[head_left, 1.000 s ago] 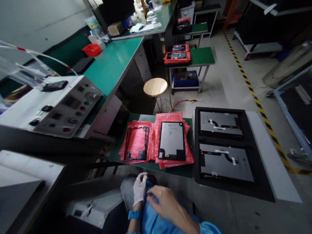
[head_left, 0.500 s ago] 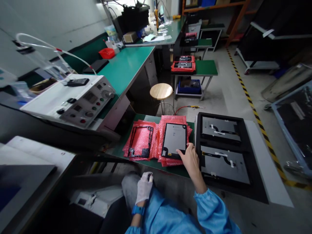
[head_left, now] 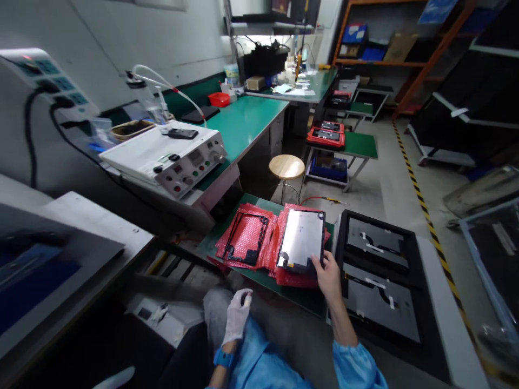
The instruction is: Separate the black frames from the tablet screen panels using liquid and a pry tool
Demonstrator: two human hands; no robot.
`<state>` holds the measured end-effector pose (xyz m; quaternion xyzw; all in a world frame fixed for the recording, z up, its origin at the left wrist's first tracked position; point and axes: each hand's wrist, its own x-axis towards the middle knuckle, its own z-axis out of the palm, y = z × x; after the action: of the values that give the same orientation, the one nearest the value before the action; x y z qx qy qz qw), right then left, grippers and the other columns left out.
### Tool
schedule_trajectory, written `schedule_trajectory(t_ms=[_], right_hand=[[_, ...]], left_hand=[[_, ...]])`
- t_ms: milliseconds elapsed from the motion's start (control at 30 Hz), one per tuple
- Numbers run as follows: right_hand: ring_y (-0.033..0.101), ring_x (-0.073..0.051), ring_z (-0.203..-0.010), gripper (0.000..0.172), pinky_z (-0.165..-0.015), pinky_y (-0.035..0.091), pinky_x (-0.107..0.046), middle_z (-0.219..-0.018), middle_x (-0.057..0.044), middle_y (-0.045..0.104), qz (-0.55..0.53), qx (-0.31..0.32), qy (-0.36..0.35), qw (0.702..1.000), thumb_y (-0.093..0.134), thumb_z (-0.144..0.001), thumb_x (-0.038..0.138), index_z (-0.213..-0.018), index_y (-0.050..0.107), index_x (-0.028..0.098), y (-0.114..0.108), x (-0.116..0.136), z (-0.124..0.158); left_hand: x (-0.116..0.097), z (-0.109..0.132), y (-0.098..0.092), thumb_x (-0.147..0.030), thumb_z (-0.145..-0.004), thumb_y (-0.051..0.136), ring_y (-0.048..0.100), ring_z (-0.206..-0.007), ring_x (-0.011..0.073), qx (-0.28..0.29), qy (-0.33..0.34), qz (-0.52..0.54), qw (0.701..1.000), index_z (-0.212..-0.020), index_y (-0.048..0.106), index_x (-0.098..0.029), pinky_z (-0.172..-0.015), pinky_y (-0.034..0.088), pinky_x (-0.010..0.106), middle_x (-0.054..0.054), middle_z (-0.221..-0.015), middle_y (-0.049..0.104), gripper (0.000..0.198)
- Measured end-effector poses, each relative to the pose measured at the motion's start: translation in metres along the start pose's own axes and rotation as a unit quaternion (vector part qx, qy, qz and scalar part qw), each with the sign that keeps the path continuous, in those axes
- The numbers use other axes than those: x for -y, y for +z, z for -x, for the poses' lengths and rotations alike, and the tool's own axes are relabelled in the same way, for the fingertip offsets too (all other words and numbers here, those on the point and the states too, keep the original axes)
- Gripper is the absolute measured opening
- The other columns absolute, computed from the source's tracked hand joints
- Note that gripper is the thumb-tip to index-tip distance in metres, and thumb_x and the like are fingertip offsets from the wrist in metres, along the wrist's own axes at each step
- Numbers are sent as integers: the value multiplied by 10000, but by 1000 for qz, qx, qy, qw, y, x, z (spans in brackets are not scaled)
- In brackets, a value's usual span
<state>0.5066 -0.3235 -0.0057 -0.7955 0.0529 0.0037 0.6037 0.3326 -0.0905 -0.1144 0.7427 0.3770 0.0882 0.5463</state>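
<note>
My bare right hand [head_left: 329,275] grips the lower right edge of a flat tablet screen panel [head_left: 300,237], thumb on its face. The panel is silver-grey with a black border and dark corners; its right side looks raised a little off the red bubble-wrap bags [head_left: 298,279] under it. Left of it a thin black frame [head_left: 263,229] lies on more red bubble wrap. My left hand [head_left: 236,316], in a white glove, hovers over my lap with fingers curved, thumb and forefinger apart, nothing visible in it.
Right of the green table [head_left: 279,293] two more panels [head_left: 383,302] lie in a black foam tray [head_left: 430,324]. A wooden stool [head_left: 287,166] stands beyond. At left are a white control box [head_left: 178,162] and a grey-white surface edge [head_left: 133,232].
My right hand has taken hold of the panel's edge, and the panel has tilted and catches the light. The left hand's fingers have opened slightly. The view has turned left and up.
</note>
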Motion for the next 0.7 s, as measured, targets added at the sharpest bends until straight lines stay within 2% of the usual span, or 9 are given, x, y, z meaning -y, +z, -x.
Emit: schedule_trajectory(t_ms=[67,133,200,267,333,400,500,600,700], right_hand=[[849,-329,-879,847,-851,709,-444,-905,-136,864,-35,9,-10,999,743,-734,1052,-1021,691,257,4,15,13],[853,-317,-885,874,-871,720,-432,-916,-124,867,-61,25,-15,998,797,-714,1052,-1046,716,247,10,31,31],[847,-297,-842,839,-832,723,-402,-899,-108,864,-77,49,-16,996,857,-729,1003,-1057,737,240,16,47,52],[839,-287,-803,785,-785,721,-375,-868,-91,856,-100,77,-4,992,923,-725,942,-1037,753,241,20,61,71],[841,-290,-799,741,-769,721,-361,-848,-81,850,-128,117,26,984,989,-695,880,-1002,767,244,21,73,87],[848,-295,-817,693,-775,721,-352,-859,-78,853,-142,179,60,972,1046,-685,799,-1003,786,241,19,81,98],[845,-291,-815,623,-762,707,-335,-899,-75,862,-137,254,84,954,1074,-726,688,-1066,814,236,17,86,113],[834,-281,-795,591,-736,690,-320,-892,-62,857,-139,260,96,951,1047,-785,675,-1120,821,243,17,88,133],[823,-278,-771,584,-718,683,-319,-889,-60,855,-137,263,112,948,1016,-822,695,-1142,824,246,18,93,152]], left_hand=[[-17,7,-10,-784,-959,771,821,-899,283,-22,-6,52,998,-877,792,-220,-954,708,482,111,-956,844,571],[-36,17,-23,-915,-872,726,827,-840,299,-36,-3,109,993,-909,832,-221,-864,723,456,141,-987,862,703],[-58,29,-39,-963,-874,695,845,-872,304,-50,4,159,986,-1001,868,-198,-845,730,428,161,-1070,880,795],[-80,44,-57,-992,-900,666,859,-946,320,-72,11,197,978,-1068,889,-172,-847,734,409,184,-1112,886,866],[-101,60,-78,-999,-941,639,863,-1130,345,-91,19,229,969,-1148,906,-171,-944,739,401,199,-1249,888,894],[-121,79,-99,-1024,-888,707,836,-1279,387,-78,27,277,957,-1172,925,-172,-1048,730,417,210,-1342,876,924],[-146,105,-128,-1058,-788,780,855,-1212,409,-87,12,260,962,-1082,947,-176,-1095,721,440,199,-1212,902,945],[-165,125,-150,-1060,-769,798,874,-1123,402,-79,-8,263,962,-1041,955,-182,-1080,729,449,188,-1136,909,932],[-170,140,-168,-1040,-807,791,882,-1095,392,-74,4,264,962,-1065,960,-183,-1089,727,450,189,-1128,911,911]])
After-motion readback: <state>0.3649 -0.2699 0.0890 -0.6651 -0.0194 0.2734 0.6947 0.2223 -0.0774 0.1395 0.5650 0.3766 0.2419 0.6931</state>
